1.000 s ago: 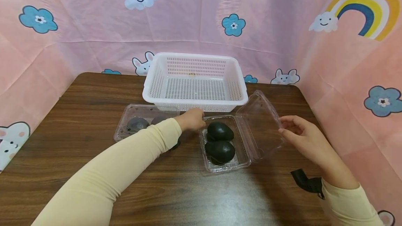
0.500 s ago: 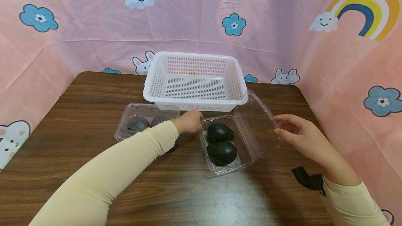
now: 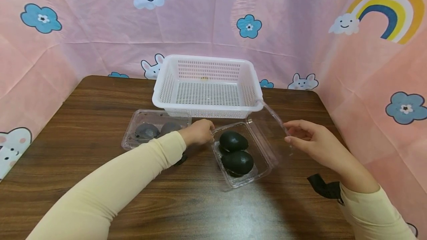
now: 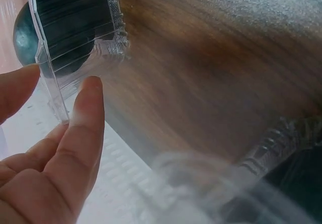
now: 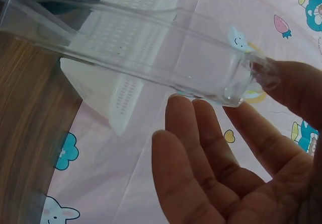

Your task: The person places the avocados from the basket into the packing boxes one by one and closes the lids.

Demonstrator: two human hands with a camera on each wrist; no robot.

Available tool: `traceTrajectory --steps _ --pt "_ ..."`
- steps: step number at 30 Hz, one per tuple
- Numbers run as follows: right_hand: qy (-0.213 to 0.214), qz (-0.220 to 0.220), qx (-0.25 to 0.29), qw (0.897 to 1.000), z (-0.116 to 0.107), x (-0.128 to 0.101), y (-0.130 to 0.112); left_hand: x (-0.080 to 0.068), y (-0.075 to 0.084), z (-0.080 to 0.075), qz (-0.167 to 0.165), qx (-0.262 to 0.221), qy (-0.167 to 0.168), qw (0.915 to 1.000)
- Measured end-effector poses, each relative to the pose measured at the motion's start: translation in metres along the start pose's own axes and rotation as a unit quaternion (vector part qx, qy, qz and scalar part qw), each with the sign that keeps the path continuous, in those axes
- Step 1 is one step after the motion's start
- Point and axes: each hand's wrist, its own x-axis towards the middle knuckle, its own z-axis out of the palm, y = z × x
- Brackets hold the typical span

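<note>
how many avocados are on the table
4. Two dark avocados lie in the open clear box, one behind the other. Two more show dimly through the closed clear box on the left. The sleeve may hide others.

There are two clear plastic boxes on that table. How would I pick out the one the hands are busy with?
Start at the white basket at the back of the wooden table. Just in front of its right corner sits the open clear box, between the left hand and right hand. Its lid is swung up, baring two dark avocados; the closed box lies left.
</note>
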Motion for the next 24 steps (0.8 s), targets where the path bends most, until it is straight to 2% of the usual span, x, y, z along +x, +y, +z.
traceTrajectory --steps 7,17,24 --pt "-0.005 -0.005 0.016 1.000 0.001 0.001 0.000 -0.007 0.002 0.003 -0.011 -0.033 -0.006 0.9994" --pt "-0.011 -0.022 0.018 1.000 0.002 0.004 -0.002 -0.012 0.000 0.007 -0.008 -0.059 -0.005 0.9982" --pt "-0.022 -0.009 0.006 1.000 0.003 0.006 -0.004 -0.012 -0.001 0.011 -0.002 -0.078 -0.010 0.9969"
